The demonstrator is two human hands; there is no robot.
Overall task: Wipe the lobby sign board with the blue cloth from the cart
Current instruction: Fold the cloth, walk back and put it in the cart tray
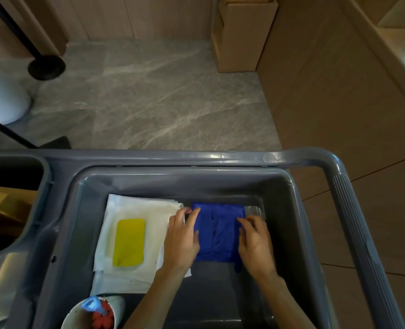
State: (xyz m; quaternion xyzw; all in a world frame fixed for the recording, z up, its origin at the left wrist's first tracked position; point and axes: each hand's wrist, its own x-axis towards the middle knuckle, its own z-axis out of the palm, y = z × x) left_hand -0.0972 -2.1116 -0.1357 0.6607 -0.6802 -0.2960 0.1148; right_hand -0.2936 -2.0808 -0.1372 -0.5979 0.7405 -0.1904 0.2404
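Note:
A folded blue cloth point(218, 230) lies in the grey tray of the cart point(196, 160). My left hand point(181, 241) rests on the cloth's left edge, fingers spread and thumb against the fabric. My right hand point(256, 243) lies on the cloth's right edge with its fingers curled onto the fabric. Both hands touch the cloth, which still lies flat on the tray floor. No sign board is in view.
White cloths point(135, 236) with a yellow pad point(129, 242) on top lie left of the blue cloth. A white cup point(89, 314) with red and blue items stands at the tray's near left. A black stanchion base point(46, 67) and wooden panels point(239, 34) stand beyond the cart.

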